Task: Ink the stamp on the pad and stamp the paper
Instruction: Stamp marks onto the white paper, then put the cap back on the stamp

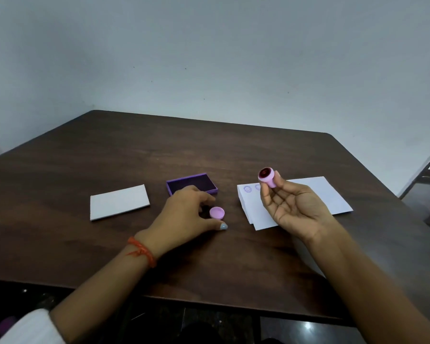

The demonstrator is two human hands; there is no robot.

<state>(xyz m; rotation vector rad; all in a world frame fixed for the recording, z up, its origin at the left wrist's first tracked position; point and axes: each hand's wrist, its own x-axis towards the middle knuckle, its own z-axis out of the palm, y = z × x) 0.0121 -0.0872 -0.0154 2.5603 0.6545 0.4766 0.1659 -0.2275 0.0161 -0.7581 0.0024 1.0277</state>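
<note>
Stamp [267, 177] is pinched in the right hand [293, 207] above the paper [333, 194], inked face up. Two prints show there already. Left hand [184, 212] loosely cups the cap [217, 212], near the open pad [191, 183].

Dark wooden table [109, 155] against a pale wall [209, 45].

tabletop [209, 150]: dark wood grain, smooth, faint sheen
stamp [267, 177]: pink plastic, glossy
cap [217, 212]: pink plastic, smooth
ink pad [191, 183]: purple plastic case, matt dark insert
paper [328, 194]: white, matt
</note>
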